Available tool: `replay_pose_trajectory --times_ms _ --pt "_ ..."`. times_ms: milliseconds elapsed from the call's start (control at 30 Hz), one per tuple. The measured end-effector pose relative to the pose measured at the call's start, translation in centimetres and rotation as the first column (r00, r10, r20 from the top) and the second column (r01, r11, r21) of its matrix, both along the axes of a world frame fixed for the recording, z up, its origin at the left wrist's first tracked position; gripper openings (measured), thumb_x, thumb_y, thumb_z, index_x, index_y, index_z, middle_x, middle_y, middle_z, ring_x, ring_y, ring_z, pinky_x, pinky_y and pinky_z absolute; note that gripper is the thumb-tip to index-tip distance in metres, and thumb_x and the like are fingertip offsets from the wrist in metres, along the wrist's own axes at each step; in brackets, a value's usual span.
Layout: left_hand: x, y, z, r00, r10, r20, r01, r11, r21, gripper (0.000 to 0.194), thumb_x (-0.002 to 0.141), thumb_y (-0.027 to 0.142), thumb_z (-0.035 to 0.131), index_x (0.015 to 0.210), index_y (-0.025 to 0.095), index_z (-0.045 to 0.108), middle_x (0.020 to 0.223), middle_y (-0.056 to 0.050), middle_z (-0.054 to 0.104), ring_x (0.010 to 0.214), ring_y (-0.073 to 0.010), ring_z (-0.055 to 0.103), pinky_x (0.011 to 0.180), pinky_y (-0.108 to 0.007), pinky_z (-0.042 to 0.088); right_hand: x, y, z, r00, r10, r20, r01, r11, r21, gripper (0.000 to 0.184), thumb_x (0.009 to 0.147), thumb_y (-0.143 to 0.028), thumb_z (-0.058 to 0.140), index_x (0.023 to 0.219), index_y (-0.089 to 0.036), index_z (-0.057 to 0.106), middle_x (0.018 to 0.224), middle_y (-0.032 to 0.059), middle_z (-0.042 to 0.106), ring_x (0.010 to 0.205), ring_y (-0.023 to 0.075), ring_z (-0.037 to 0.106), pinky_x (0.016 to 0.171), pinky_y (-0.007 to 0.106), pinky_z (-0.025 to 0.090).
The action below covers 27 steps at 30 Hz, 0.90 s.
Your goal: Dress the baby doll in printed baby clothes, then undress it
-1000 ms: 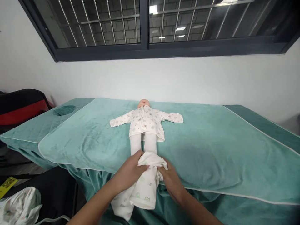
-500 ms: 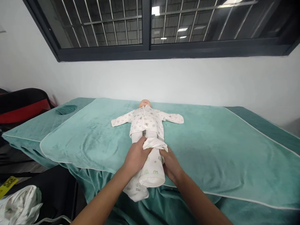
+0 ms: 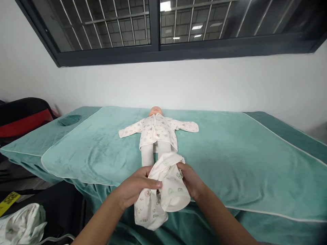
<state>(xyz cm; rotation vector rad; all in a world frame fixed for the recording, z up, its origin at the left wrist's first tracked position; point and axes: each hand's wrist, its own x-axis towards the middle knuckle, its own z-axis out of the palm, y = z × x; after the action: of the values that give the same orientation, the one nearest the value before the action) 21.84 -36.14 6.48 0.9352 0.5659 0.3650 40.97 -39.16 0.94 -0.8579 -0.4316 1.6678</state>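
A baby doll (image 3: 155, 110) lies on its back on the green cover, its arms spread and its head toward the wall. It wears a white printed baby top (image 3: 157, 131), and its white legs (image 3: 147, 154) stretch toward me. White printed baby pants (image 3: 176, 190) are bunched around the lower end of the leg on the right, with the trouser legs hanging toward me. My left hand (image 3: 135, 185) pinches the cloth on the left side, thumb on top. On the other side my right hand (image 3: 190, 178) grips the gathered edge. The doll's feet are hidden.
The green cover (image 3: 230, 163) drapes over a bed that has a face hole (image 3: 69, 120) at its left end. A crumpled white cloth (image 3: 24, 224) lies on a black surface at lower left, near a yellow tag (image 3: 9, 202). A red and black chair (image 3: 25, 117) stands behind.
Both hands pushed the pants up toward the doll's top, then came back a little. My left hand has shifted down and left along the cloth, uncovering more of the left leg.
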Motion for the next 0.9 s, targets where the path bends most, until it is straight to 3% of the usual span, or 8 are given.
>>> replay_pose_trajectory --times_ms 300,533,667,800,900 --pt "0.2 -1.4 1.3 0.942 0.336 0.021 -0.335 0.941 -0.056 0.048 0.079 0.028 0.071 0.124 0.015 0.061 0.107 -0.014 0.070 0.093 -0.0260 0.068 0.080 -0.034 0.052 0.7 -0.6 -0.3 0.991 0.037 -0.128 -0.041 0.999 -0.031 0.031 0.078 -0.024 0.063 0.107 -0.012 0.067 0.095 0.0090 0.075 0.093 0.0235 0.069 0.088 0.035 0.051" --pt "1.2 -2.5 1.3 0.941 0.339 -0.014 -0.340 0.938 -0.063 0.053 0.074 0.027 0.076 0.123 0.014 0.062 0.102 -0.015 0.071 0.087 -0.0260 0.068 0.063 -0.026 0.048 0.6 -1.0 0.9 0.989 -0.030 -0.147 0.017 0.995 -0.095 0.030 0.078 -0.021 0.062 0.107 -0.012 0.067 0.096 0.0092 0.075 0.097 0.0242 0.069 0.091 0.036 0.051" --pt "2.0 -1.9 1.7 0.913 0.408 -0.018 -0.406 0.911 0.072 0.053 0.073 0.030 0.075 0.123 0.017 0.061 0.107 -0.012 0.071 0.091 -0.0256 0.066 0.071 -0.029 0.049 0.4 -0.9 0.6 0.989 -0.004 -0.146 0.007 1.000 0.018 0.030 0.080 -0.021 0.063 0.109 -0.014 0.067 0.097 0.0079 0.075 0.098 0.0238 0.069 0.092 0.038 0.051" --pt "3.4 -0.3 2.4 0.854 0.520 -0.009 -0.501 0.828 0.251 0.044 0.076 0.037 0.072 0.114 0.017 0.064 0.105 -0.009 0.070 0.096 -0.0260 0.064 0.077 -0.031 0.049 0.0 -0.8 0.1 0.993 0.031 -0.114 -0.019 0.994 0.111 0.033 0.082 -0.028 0.066 0.113 -0.015 0.067 0.100 0.0086 0.074 0.099 0.0238 0.068 0.090 0.038 0.051" --pt "4.4 0.9 2.5 0.833 0.552 -0.039 -0.480 0.756 0.446 0.031 0.078 0.037 0.069 0.100 0.016 0.065 0.096 -0.006 0.070 0.092 -0.0239 0.062 0.076 -0.030 0.046 0.0 -0.5 -0.2 0.999 -0.007 -0.040 0.012 0.992 0.122 0.033 0.081 -0.033 0.069 0.110 -0.016 0.068 0.100 0.0089 0.074 0.096 0.0236 0.068 0.085 0.036 0.052"
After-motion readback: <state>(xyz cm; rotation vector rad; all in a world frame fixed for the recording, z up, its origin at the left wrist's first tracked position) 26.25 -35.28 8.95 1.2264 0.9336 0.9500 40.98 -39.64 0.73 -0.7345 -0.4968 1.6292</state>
